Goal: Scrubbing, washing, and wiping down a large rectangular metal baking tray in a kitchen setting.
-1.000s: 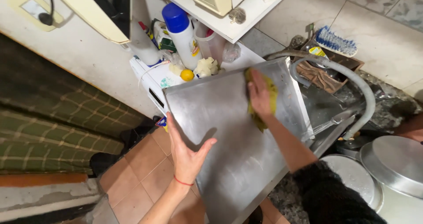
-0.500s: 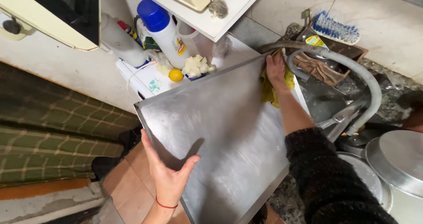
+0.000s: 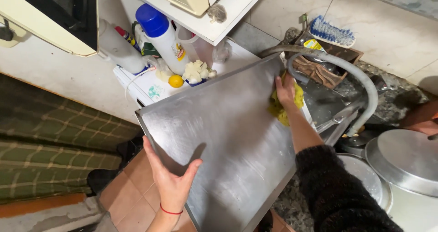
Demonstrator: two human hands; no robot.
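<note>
Fingers of the left hand wrap the lower left edge of a big steel tray, thumb spread out on its upper face and the rest tucked underneath, clamped on the metal. That forearm comes up from the bottom of the view with a red string at the wrist. The right hand lies flat near the tray's far right corner, fingers together and pressing a yellow sponge against the steel; its arm, in a dark fuzzy sleeve, stretches up from the lower right. The tray is held tilted, its far corner up by the curved grey tap over the sink and its near end hanging out above the tiled floor.

Compared with half a second ago, the right hand and sponge have slid down from the top corner a little way along the right edge, and the left hand grips much the same spot on the rim.

Just beyond the tray's upper edge sit a white bottle with a blue cap, a small lemon and a tub of white lumps. A blue scrubbing brush rests behind the tap. Round metal pans lie on the worktop to the right.
</note>
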